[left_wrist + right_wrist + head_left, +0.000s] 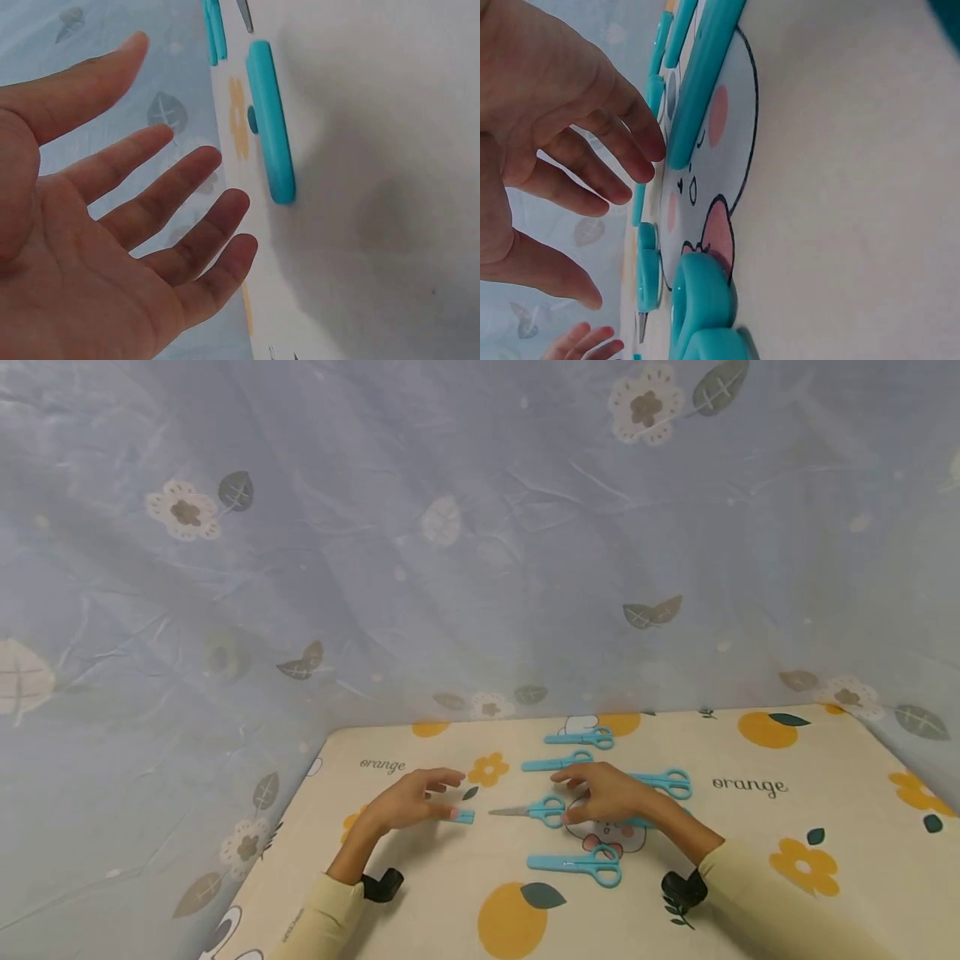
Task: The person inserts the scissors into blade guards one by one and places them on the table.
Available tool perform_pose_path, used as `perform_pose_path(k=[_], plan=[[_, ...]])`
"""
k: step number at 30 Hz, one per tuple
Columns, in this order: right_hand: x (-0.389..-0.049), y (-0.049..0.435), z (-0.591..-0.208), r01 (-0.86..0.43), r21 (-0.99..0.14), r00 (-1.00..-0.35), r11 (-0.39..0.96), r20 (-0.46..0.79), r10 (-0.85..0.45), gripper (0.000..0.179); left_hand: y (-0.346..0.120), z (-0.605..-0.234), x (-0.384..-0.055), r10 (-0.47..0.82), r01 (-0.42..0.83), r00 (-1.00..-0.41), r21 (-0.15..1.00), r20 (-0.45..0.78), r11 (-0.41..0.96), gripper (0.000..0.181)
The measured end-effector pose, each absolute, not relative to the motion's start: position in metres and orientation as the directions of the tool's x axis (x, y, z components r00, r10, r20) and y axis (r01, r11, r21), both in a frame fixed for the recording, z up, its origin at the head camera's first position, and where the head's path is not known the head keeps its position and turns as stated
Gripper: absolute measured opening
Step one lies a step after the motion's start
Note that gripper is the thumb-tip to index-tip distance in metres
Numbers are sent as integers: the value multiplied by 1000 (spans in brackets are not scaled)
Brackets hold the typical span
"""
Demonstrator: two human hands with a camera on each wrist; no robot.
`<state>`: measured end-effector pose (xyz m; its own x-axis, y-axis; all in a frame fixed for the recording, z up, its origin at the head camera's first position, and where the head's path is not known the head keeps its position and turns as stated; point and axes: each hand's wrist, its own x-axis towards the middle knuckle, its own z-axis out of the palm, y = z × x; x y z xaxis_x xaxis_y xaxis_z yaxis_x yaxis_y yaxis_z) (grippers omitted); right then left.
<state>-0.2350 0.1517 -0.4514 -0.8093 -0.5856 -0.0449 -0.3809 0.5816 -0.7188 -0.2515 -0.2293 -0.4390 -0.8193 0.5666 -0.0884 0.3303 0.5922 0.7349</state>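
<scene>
Small light-blue scissors (546, 811) lie on the cloth between the two hands, their bare metal blades pointing left. Just left of the blade tips is a loose blue blade cover (466, 817), shown at full length in the left wrist view as a rounded blue sleeve (271, 124). My left hand (416, 797) hovers over this cover, fingers spread and slightly bent, with nothing in the palm. Beside the scissors' handles, my right hand (603, 792) is held above the cloth, fingers loosely bent and holding nothing; its thumb tip overlaps the handle loops in the head view.
Several more blue scissors with covered blades lie around: one pair (573, 864) in front, two behind (579, 739), another (667, 781) past the right wrist, and one partly hidden under the right forearm. A patterned curtain (480, 568) hangs behind the printed cloth (420, 893).
</scene>
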Motion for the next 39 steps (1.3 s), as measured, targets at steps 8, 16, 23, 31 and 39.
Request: perform_pose_path(k=[8, 16, 23, 31, 39], plan=[[-242, 142, -455, -399, -686, -818, 608, -32, -574, 68, -231, -447, -258, 552, 358, -829, 669, -93, 651, 56], [-247, 132, -456, -418, -638, -825, 647, -32, -565, 65, -227, -449, -258, 512, 367, -855, 601, -84, 710, 48], [-247, 126, -457, -430, -621, -815, 656, -46, -578, 62, -221, -451, -258, 474, 341, -876, 579, -90, 740, 44], [-243, 120, -454, -413, -610, -827, 676, -60, -559, 47, -212, -454, -258, 474, 379, -879, 517, -57, 767, 41], [-241, 116, -456, -395, -603, -843, 693, -62, -535, 41, -206, -455, -255, 461, 372, -886, 510, -55, 776, 39]])
